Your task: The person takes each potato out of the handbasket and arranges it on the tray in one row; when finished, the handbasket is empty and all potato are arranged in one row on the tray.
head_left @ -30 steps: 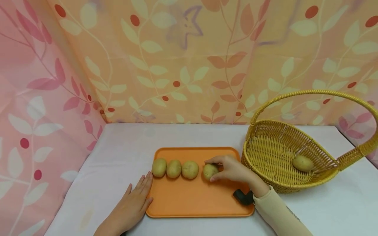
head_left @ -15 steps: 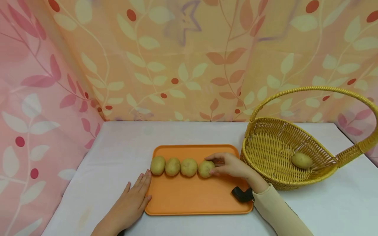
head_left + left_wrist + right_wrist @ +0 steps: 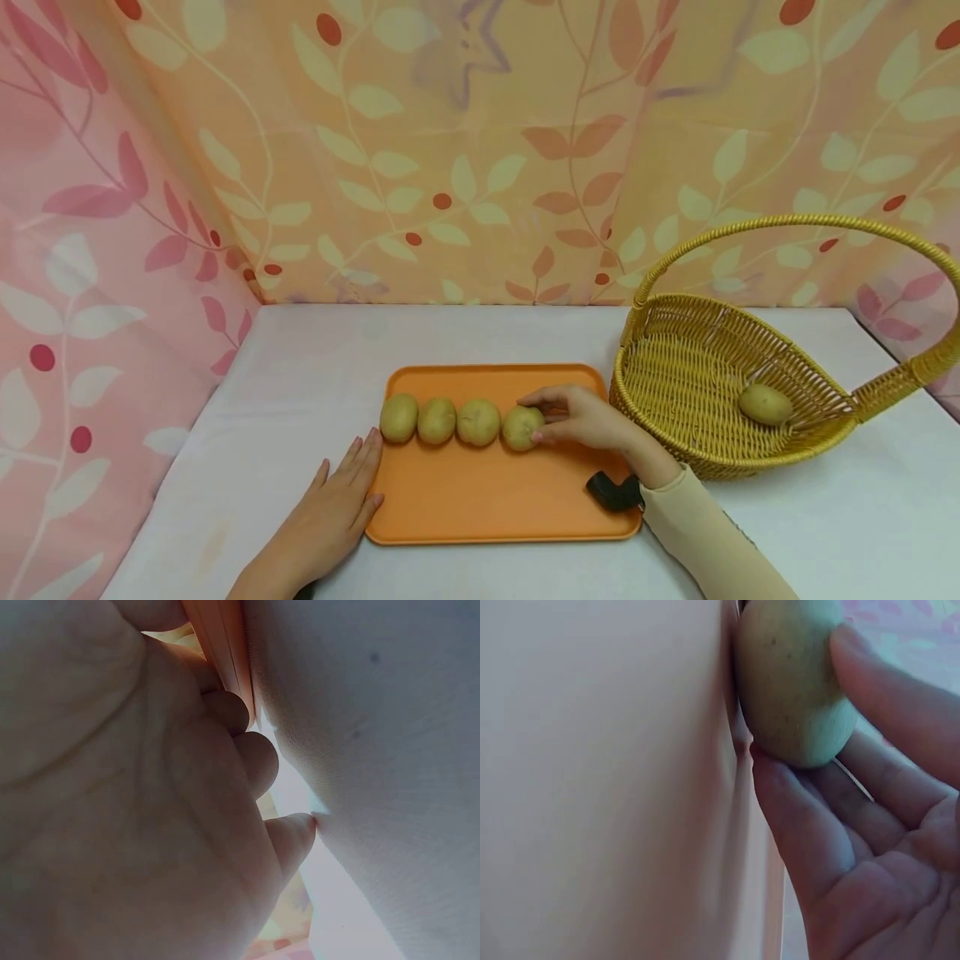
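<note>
An orange tray (image 3: 480,504) holds several potatoes in a row near its far side. At the row's right end is a potato (image 3: 521,431), which my right hand (image 3: 581,427) holds between thumb and fingers. In the right wrist view the same potato (image 3: 791,682) stays low against the tray, with fingertips and thumb around it. My left hand (image 3: 333,512) lies with straight fingers along the tray's left edge, fingertips near the leftmost potato (image 3: 399,417). The left wrist view shows that hand's palm (image 3: 135,802) beside the tray's orange rim (image 3: 223,652).
A yellow wicker basket (image 3: 667,367) with a tall handle stands right of the tray, close to the right forearm, with one potato (image 3: 765,404) inside. A black curved piece (image 3: 615,492) shows at the right wrist. Patterned cloth (image 3: 450,167) hangs behind the white table (image 3: 315,350).
My right hand has moved the potato left, from apart to close against the others in the row. The left hand keeps its place at the tray edge. The head view has shifted slightly.
</note>
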A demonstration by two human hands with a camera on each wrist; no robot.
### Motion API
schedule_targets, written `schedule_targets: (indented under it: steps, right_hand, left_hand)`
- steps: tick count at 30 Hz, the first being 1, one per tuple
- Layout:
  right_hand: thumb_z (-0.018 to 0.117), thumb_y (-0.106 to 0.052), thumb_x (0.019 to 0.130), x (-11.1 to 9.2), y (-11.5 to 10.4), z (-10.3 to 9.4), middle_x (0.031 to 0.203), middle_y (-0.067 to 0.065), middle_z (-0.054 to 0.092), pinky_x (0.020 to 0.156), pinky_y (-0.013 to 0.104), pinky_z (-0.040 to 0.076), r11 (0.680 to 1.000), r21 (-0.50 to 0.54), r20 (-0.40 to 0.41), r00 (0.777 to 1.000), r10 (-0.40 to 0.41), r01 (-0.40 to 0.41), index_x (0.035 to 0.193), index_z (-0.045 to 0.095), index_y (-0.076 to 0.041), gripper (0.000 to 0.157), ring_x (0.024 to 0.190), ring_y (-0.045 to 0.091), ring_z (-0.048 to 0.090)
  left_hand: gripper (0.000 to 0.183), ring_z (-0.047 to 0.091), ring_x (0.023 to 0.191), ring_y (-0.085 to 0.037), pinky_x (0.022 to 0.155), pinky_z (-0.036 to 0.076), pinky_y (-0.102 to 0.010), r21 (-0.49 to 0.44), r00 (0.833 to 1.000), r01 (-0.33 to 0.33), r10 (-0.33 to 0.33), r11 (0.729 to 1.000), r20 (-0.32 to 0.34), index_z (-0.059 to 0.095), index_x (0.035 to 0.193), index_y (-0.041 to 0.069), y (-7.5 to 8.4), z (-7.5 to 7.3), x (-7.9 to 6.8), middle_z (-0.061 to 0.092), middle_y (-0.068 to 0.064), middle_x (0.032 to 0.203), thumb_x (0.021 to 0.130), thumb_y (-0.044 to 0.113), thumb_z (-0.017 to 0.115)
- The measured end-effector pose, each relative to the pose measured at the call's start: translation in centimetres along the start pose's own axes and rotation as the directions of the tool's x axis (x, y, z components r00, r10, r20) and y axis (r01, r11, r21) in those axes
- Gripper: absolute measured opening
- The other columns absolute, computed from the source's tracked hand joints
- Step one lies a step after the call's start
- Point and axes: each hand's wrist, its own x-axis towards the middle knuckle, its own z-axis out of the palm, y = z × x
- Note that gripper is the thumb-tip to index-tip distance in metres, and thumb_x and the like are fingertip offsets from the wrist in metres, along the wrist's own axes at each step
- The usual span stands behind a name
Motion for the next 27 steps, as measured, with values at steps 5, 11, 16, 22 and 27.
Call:
schedule_targets:
  steps: [5,11,16,22,27]
  right_hand:
    - [0.072,-0.011,0.084,0.11,0.01,0.10,0.120,0.016,0.062,0.090,0.030,0.048,1.000,0.009,-0.020,1.000,-0.007,0.007,0.122,0.059,0.005,0.043,0.112,0.027,0.058]
    - [0.072,-0.009,0.084,0.16,0.16,0.11,0.120,0.017,0.062,0.088,0.028,0.048,0.999,0.047,-0.023,1.000,0.013,-0.012,0.122,0.059,0.005,0.043,0.110,0.028,0.059]
    - [0.070,-0.007,0.085,0.16,0.23,0.08,0.120,0.020,0.060,0.086,0.027,0.049,0.995,0.094,-0.010,1.000,0.020,-0.019,0.123,0.057,0.007,0.042,0.110,0.030,0.058]
    - [0.069,-0.008,0.086,0.19,0.24,0.08,0.121,0.020,0.060,0.087,0.026,0.049,0.994,0.107,-0.017,0.999,0.028,-0.026,0.123,0.057,0.007,0.042,0.112,0.030,0.057]
    - [0.070,-0.009,0.085,0.19,0.11,0.13,0.120,0.017,0.061,0.088,0.025,0.048,0.996,0.086,-0.032,0.999,0.037,-0.035,0.122,0.058,0.006,0.041,0.110,0.028,0.058]
  left_hand:
    - [0.064,0.026,0.138,-0.032,0.102,0.022,-0.065,0.002,1.000,-0.008,0.008,1.000,-0.021,0.027,0.147,-0.002,0.02,-0.07,-0.08,0.026,-0.014,0.152,0.095,0.023,0.055]
    - [0.064,0.026,0.138,-0.032,0.102,0.022,-0.065,0.004,1.000,-0.009,0.009,1.000,-0.023,0.027,0.147,-0.002,0.03,0.00,-0.07,0.026,-0.014,0.152,0.095,0.023,0.055]
    - [0.064,0.026,0.138,-0.031,0.103,0.022,-0.064,0.003,1.000,-0.005,0.005,1.000,-0.023,0.026,0.147,-0.001,0.06,0.04,-0.07,0.026,-0.013,0.152,0.095,0.024,0.055]
    - [0.064,0.025,0.138,-0.031,0.103,0.022,-0.064,-0.002,1.000,-0.007,0.007,1.000,-0.022,0.027,0.147,-0.001,0.04,0.04,-0.09,0.025,-0.013,0.152,0.095,0.024,0.055]
    - [0.063,0.027,0.138,-0.032,0.102,0.023,-0.064,-0.002,0.999,-0.018,0.018,1.000,-0.047,0.029,0.146,-0.001,-0.19,0.34,-0.04,0.026,-0.014,0.152,0.095,0.024,0.056]
